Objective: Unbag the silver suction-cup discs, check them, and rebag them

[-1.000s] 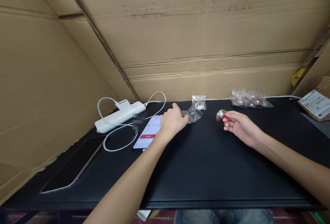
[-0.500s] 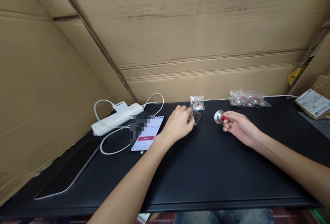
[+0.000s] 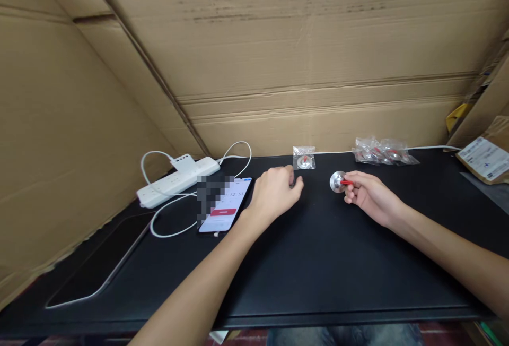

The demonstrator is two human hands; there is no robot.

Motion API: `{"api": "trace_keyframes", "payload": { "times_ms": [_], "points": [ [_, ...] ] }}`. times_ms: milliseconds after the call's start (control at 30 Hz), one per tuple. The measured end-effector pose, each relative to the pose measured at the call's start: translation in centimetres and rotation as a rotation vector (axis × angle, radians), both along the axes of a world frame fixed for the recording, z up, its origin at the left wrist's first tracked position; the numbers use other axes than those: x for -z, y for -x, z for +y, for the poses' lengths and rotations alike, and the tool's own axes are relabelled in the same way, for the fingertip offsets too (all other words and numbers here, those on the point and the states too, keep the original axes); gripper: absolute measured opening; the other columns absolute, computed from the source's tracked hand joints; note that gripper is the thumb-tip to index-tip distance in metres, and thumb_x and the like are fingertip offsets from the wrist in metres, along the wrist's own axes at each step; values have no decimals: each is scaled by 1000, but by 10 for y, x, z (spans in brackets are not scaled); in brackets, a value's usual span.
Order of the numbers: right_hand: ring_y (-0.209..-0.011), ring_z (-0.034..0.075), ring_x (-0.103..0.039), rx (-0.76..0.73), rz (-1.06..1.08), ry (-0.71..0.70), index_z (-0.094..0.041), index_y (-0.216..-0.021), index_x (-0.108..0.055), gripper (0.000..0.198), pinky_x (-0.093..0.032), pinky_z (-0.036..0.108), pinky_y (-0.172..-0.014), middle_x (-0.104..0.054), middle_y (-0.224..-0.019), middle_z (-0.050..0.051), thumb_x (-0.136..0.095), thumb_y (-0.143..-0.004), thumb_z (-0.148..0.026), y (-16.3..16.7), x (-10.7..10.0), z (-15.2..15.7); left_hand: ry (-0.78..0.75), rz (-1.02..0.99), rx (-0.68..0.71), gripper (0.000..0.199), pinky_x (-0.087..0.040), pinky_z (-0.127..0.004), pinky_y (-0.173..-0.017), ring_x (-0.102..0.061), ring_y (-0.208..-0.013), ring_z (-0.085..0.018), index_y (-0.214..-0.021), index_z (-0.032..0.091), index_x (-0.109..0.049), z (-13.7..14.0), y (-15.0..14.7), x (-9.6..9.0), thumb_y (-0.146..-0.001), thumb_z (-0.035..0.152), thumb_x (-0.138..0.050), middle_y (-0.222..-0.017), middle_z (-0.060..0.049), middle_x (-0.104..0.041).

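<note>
My right hand (image 3: 369, 196) pinches a small silver finger cymbal (image 3: 336, 182) by its red loop. The shiny disc faces left, above the black table. My left hand (image 3: 276, 191) hovers over the table beside the phone, fingers curled under and thumb sticking out to the right. What lies in its palm, if anything, is hidden. Just behind it, a similar cymbal in a clear bag (image 3: 304, 160) lies against the cardboard wall. Further right is a pile of several bagged cymbals (image 3: 384, 152), each showing bits of red.
A phone with a lit screen (image 3: 225, 210) lies left of my left arm. Behind it are a white power strip (image 3: 175, 182) and looping white cable. A dark tablet-like slab (image 3: 101, 261) is at the left edge. A labelled brown parcel (image 3: 487, 157) stands at right. Cardboard walls (image 3: 310, 43) enclose the table.
The clear wrapper that showed at my left fingertips is out of sight, and the thumb points further out. My right hand keeps the cymbal in nearly the same place.
</note>
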State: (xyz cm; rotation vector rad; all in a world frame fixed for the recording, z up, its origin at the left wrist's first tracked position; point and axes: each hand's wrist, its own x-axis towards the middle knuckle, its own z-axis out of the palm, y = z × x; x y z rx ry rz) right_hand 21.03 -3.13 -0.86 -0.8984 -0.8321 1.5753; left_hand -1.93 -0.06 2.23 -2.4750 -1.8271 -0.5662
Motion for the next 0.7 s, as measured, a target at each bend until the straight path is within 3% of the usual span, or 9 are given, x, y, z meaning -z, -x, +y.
{"api": "trace_keyframes", "payload": {
  "times_ms": [100, 200, 267, 500, 700],
  "points": [
    [-55, 11, -51, -12, -21, -13, -15, -79, -65, 15, -46, 27, -55, -60, -64, 1, -77, -75, -23, 2, 0, -1, 110, -328, 238, 27, -45, -30, -60, -61, -64, -18, -87, 18, -62, -12, -15, 0, -92, 43, -52, -73, -4, -66],
    [-56, 12, -53, -33, -46, -22, -15, -79, -65, 16, -47, 27, -54, -60, -63, 1, -77, -75, -24, 5, -2, -4, 294, -637, 489, 28, -52, -29, -68, -66, -76, -16, -115, 18, -60, -22, -29, 6, -94, 36, -52, -95, -6, -71],
    [-56, 12, -53, -52, -66, -36, -16, -80, -65, 17, -47, 27, -54, -59, -62, 0, -78, -75, -26, 8, -3, -6, 392, -739, 578, 27, -54, -29, -71, -67, -83, -17, -119, 19, -59, -24, -34, 13, -96, 30, -50, -99, -7, -70],
    [-43, 6, -37, -21, -323, -171, -16, -85, -67, 25, -30, 23, -42, -48, -53, -6, -77, -76, -38, 12, -5, -9, 517, -978, 502, 18, -55, -28, -61, -64, -63, -14, -97, 13, -62, -12, -32, 27, -89, 29, -62, -75, -4, -66],
    [-44, 6, -37, 10, -376, -245, -15, -89, -71, 28, -32, 23, -42, -50, -54, -5, -78, -74, -38, 11, -7, -9, 507, -1108, 470, 22, -53, -26, -52, -61, -54, -13, -92, 13, -62, -8, -31, 25, -85, 32, -68, -67, -1, -61]
  ]
}}
